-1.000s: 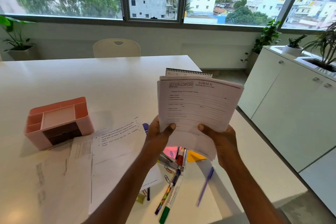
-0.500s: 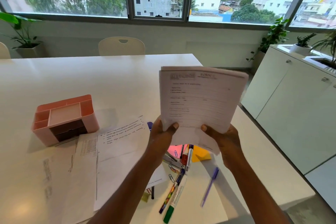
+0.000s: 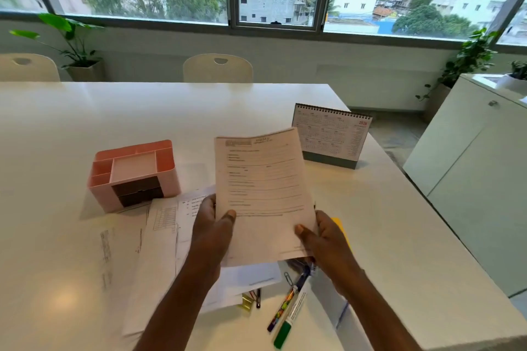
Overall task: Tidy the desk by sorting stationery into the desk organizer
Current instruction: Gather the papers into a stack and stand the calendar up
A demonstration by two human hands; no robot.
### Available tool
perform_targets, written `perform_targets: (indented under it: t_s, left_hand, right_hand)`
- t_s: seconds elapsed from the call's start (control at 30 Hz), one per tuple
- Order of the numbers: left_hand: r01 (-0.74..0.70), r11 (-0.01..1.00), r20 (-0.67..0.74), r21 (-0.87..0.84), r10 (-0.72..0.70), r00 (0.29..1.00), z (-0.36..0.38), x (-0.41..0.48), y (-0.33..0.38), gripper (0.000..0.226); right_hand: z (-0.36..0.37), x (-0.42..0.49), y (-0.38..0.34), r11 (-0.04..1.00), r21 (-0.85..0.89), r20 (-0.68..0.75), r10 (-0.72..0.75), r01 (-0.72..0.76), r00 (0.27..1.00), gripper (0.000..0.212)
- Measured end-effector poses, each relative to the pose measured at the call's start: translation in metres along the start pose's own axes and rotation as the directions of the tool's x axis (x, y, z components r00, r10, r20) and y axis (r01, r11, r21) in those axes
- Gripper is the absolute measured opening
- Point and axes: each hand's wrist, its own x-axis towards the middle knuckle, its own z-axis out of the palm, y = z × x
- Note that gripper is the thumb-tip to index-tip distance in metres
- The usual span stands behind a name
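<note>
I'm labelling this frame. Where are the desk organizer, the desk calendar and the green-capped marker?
desk organizer point(image 3: 101, 194): head view, front wall.
desk calendar point(image 3: 330, 134): head view, printed page.
green-capped marker point(image 3: 282, 335): head view, green cap.

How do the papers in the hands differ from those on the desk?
The held form is raised, tilted up; the loose sheets lie flat on the table. The left hand and right hand grip the held form; neither holds the loose sheets. Both are printed white paper.
</note>
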Motion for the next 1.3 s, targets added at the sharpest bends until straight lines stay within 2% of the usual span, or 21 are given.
perform_targets:
  t_s: [0.13, 0.23, 0.37, 0.57, 0.67, 0.77, 0.8, 0.87, 0.97, 1.03, 1.17, 1.3]
  left_hand:
    - [0.024, 0.995, -0.06, 0.101, -0.018, 0.998, -0.034, -0.004, -0.017, 0.04]
    - [0.032, 0.965, -0.073, 0.258, -0.014, 0.997, -0.053, -0.008, -0.03, 0.046]
    - [0.068, 0.893, -0.112, 0.444, -0.02, 0.994, -0.065, -0.012, -0.046, 0.048]
    - [0.054, 0.816, -0.118, 0.576, 0.017, 0.993, -0.079, -0.011, -0.056, 0.039]
    - [0.028, 0.81, -0.162, 0.586, 0.084, 0.983, -0.085, -0.017, -0.06, 0.043]
    - [-0.005, 0.774, -0.202, 0.633, 0.171, 0.964, -0.102, -0.022, -0.067, 0.044]
    - [-0.007, 0.754, -0.22, 0.656, 0.2, 0.955, -0.11, -0.023, -0.07, 0.042]
    - [0.036, 0.698, -0.273, 0.715, 0.231, 0.934, -0.124, -0.024, -0.077, 0.038]
    - [0.17, 0.588, -0.334, 0.791, 0.183, 0.925, -0.14, -0.021, -0.089, 0.053]
    - [0.21, 0.578, -0.324, 0.789, 0.099, 0.941, -0.144, -0.021, -0.098, 0.072]
    - [0.078, 0.665, -0.192, 0.742, 0.1, 0.976, -0.136, -0.03, -0.105, 0.09]
    - [0.006, 0.746, -0.13, 0.666, 0.108, 0.986, -0.122, -0.037, -0.099, 0.091]
  right_hand:
    - [0.03, -0.003, 0.011, 0.999, -0.032, 0.095, 0.021, -0.018, 0.995, 0.025]
    - [0.044, -0.006, 0.017, 0.98, -0.2, 0.16, 0.052, -0.019, 0.986, 0.027]
    - [0.055, -0.006, 0.027, 0.886, -0.463, 0.146, 0.049, 0.025, 0.988, 0.037]
    - [0.058, -0.013, 0.022, 0.817, -0.573, 0.115, -0.005, 0.07, 0.993, 0.04]
    - [0.058, -0.015, 0.019, 0.846, -0.532, 0.105, 0.027, 0.033, 0.994, 0.041]
    - [0.055, -0.018, 0.015, 0.967, -0.218, 0.135, 0.164, -0.132, 0.977, 0.042]
    - [0.054, -0.02, 0.013, 0.975, -0.108, 0.163, 0.21, -0.194, 0.964, 0.042]
    - [0.052, -0.024, 0.01, 0.968, -0.002, 0.189, 0.247, -0.251, 0.95, 0.042]
    - [0.053, -0.026, 0.008, 0.963, 0.043, 0.2, 0.254, -0.267, 0.946, 0.038]
    - [0.055, -0.028, 0.007, 0.961, 0.052, 0.216, 0.253, -0.27, 0.943, 0.037]
    - [0.061, -0.032, 0.008, 0.969, -0.005, 0.278, 0.24, -0.249, 0.93, 0.04]
    - [0.073, -0.037, 0.005, 0.973, -0.076, 0.33, 0.229, -0.216, 0.916, 0.043]
